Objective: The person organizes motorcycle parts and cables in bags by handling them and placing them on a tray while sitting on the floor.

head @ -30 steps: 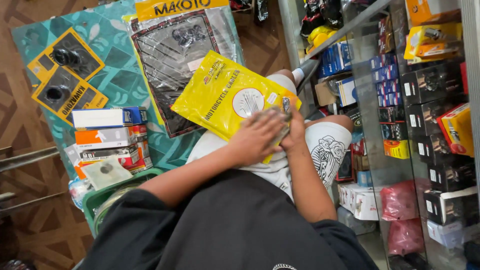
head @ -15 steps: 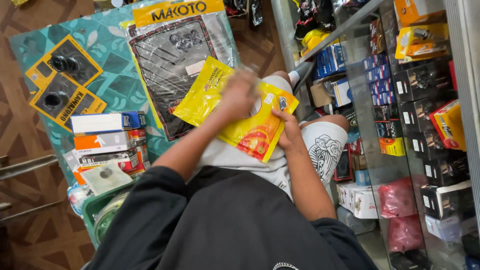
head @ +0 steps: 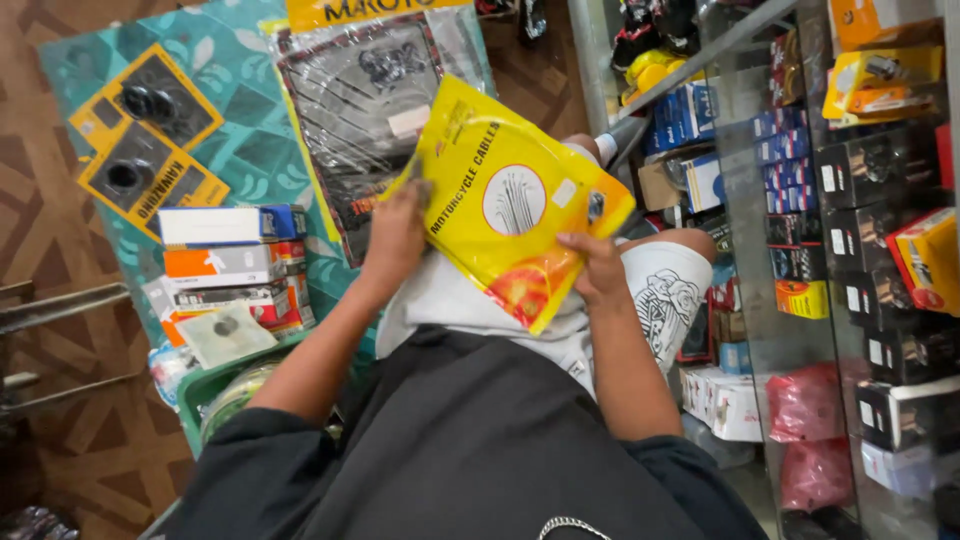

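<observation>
Both hands grip the yellow packet (head: 510, 200): left hand (head: 397, 235) closed on its left edge, right hand (head: 598, 268) pinching the lower right edge. A second ago it lay flat on my lap under my palm, half a second ago it was mid-flip; now it's lifted, printed face toward me, readable for checking. Long axis runs diagonal, top corner up-left, bottom corner down toward my knee. Behind it: clear bag of black parts (head: 365, 110) on the teal mat (head: 240, 140). Stack of boxes (head: 235, 265) to my left.
</observation>
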